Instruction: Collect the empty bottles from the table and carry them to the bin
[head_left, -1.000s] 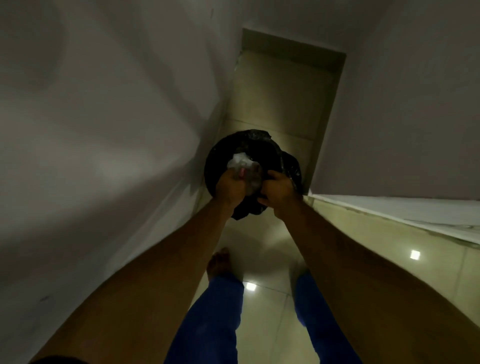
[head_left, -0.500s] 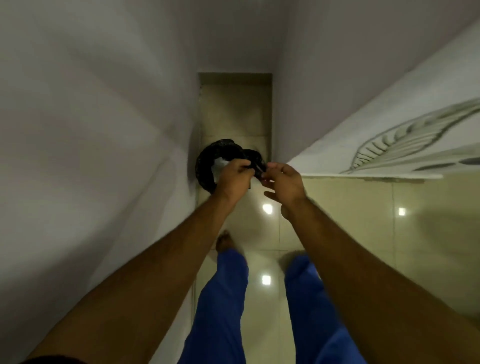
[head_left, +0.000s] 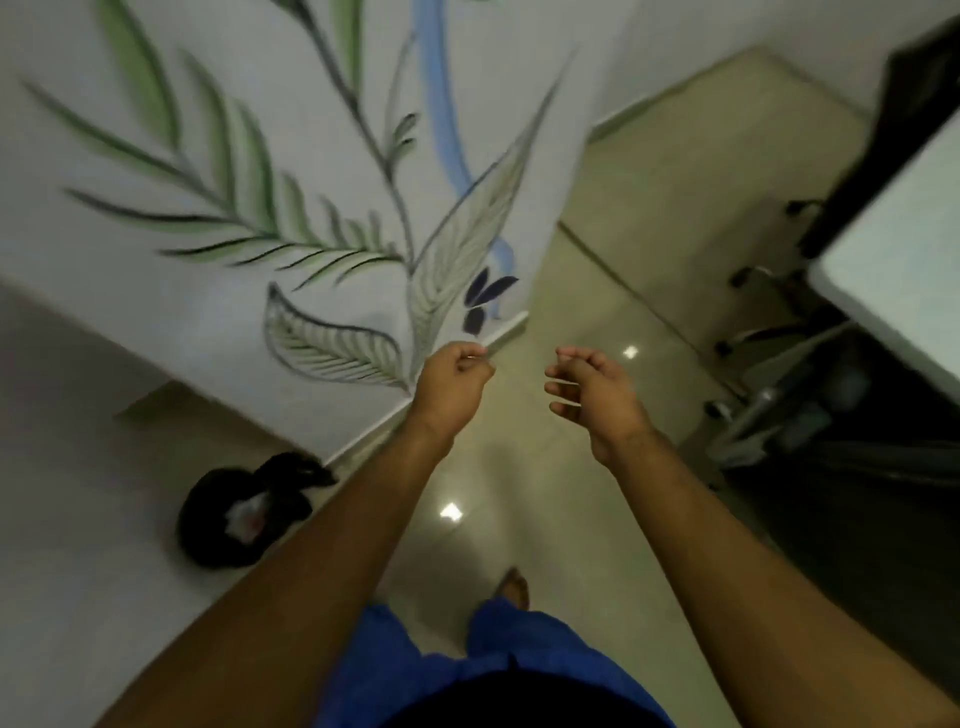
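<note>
Two bare forearms reach forward over a glossy tiled floor (head_left: 613, 218). The left hand (head_left: 454, 376) is curled into a loose fist with nothing visible in it. The right hand (head_left: 584, 389) is half open, fingers bent and spread, also empty. The hands are apart and touch nothing.

To the near left, beside the left forearm, a round bin (head_left: 234, 512) lined with a black bag stands on the floor against a wall painted with green leaves (head_left: 249, 208). Its mouth faces up, so its long axis is upright. Something pale and crumpled (head_left: 248, 514) lies inside, likely a plastic bottle, though blur hides which way it points.

The drop into the bin looks done. If bottles remain, the next move calls for walking to the worktop (head_left: 904, 249), whose pale corner shows far right above the wheeled base of an office chair (head_left: 763, 332). No bottles are visible there.
</note>
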